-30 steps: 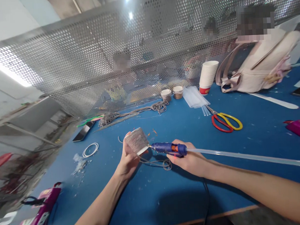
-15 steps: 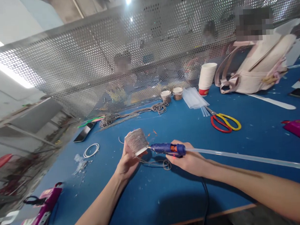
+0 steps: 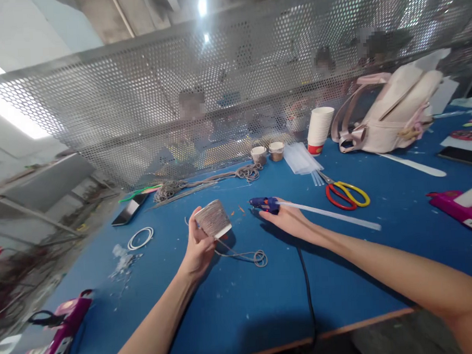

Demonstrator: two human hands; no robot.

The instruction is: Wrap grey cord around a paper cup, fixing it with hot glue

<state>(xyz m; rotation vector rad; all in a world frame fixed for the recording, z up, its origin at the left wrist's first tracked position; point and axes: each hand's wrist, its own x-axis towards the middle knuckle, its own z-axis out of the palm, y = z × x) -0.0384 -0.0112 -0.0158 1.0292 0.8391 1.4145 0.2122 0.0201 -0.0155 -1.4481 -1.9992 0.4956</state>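
Resting against left fingers [image 3: 193, 230], cord-wrapped cup [image 3: 213, 219], thumb [image 3: 206, 244] apparently beneath.

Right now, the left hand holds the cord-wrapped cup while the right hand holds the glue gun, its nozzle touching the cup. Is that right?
Not quite: the glue gun's nozzle is apart from the cup, with blue table showing between them in the head view. The rest stands.

Workshop, craft type, shared. Evidence: blue worktable [image 3: 273, 306], lower centre; perforated metal screen [image 3: 135, 105], spanning upper frame, people [image 3: 191, 105] blurred behind it; glue gun [image 3: 270, 206], mid-frame; scissors [image 3: 332, 184], right of centre; tangled grey cord [image 3: 171, 190], left of centre; stacked paper cups [image 3: 320, 127], upper right; bright strip light [image 3: 16, 114], upper left.
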